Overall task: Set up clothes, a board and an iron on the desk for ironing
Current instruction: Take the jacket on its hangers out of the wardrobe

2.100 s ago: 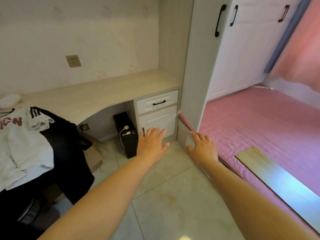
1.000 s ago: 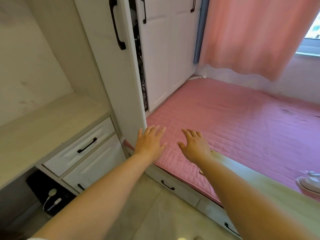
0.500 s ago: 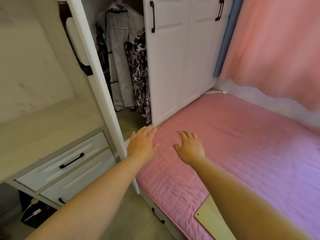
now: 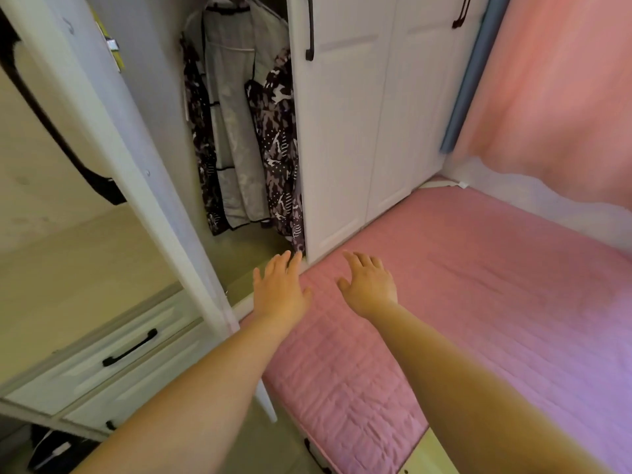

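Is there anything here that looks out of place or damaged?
Nothing looks damaged or spilled. One wardrobe door stands open, showing hanging clothes inside. Both the left hand and the right hand are empty, stretched out over the pink bed cover.

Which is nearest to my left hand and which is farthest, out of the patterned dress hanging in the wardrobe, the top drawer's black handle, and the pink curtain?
Measured from the left hand in the head view:
1. Patterned dress, hanging just beyond the fingertips in the open wardrobe.
2. Top drawer's black handle, lower left, beneath the desk top.
3. Pink curtain, far right, past the bed.
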